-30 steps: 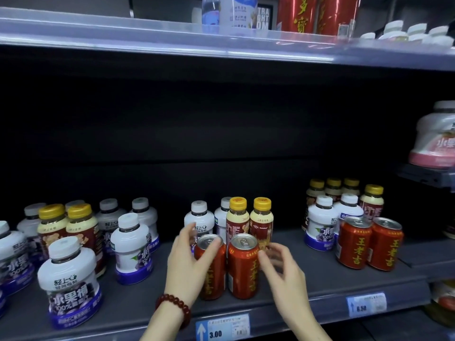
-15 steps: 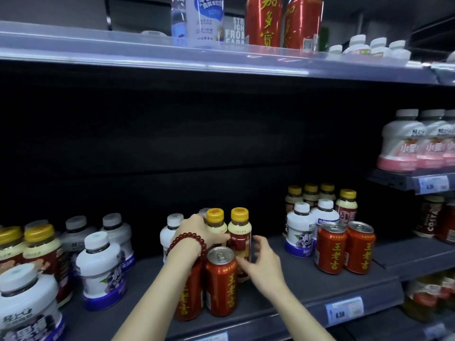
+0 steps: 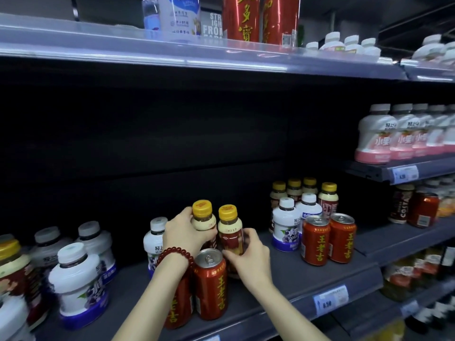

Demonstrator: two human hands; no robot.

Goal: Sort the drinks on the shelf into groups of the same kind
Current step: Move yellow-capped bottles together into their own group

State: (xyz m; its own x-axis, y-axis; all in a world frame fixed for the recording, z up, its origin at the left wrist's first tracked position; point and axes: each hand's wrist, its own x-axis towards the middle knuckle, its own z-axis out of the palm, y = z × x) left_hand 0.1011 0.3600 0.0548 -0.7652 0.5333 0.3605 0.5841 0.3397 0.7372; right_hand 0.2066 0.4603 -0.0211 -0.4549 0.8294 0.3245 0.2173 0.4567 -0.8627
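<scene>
Two small yellow-capped bottles stand mid-shelf behind two red cans. My left hand (image 3: 183, 233), with a red bead bracelet at the wrist, is wrapped around the left yellow-capped bottle (image 3: 202, 219), which sits higher than its neighbour. My right hand (image 3: 248, 254) grips the right yellow-capped bottle (image 3: 230, 230) low on its body. One red can (image 3: 210, 283) shows fully in front; the other red can (image 3: 178, 306) is partly hidden by my left forearm. A white blue-based bottle (image 3: 155, 238) stands just left of my left hand.
To the right stands a mixed cluster: yellow-capped bottles (image 3: 328, 196), white bottles (image 3: 286, 223) and two red cans (image 3: 328, 238). More white bottles (image 3: 78, 281) and a yellow-capped bottle (image 3: 12, 269) stand at left. The grey shelf (image 3: 283, 274) has a price-tag lip; pink-based bottles (image 3: 374, 136) fill a side shelf.
Both hands went from the red cans back to the two yellow-capped bottles and closed on them. The left bottle now sits higher. My view shifted right.
</scene>
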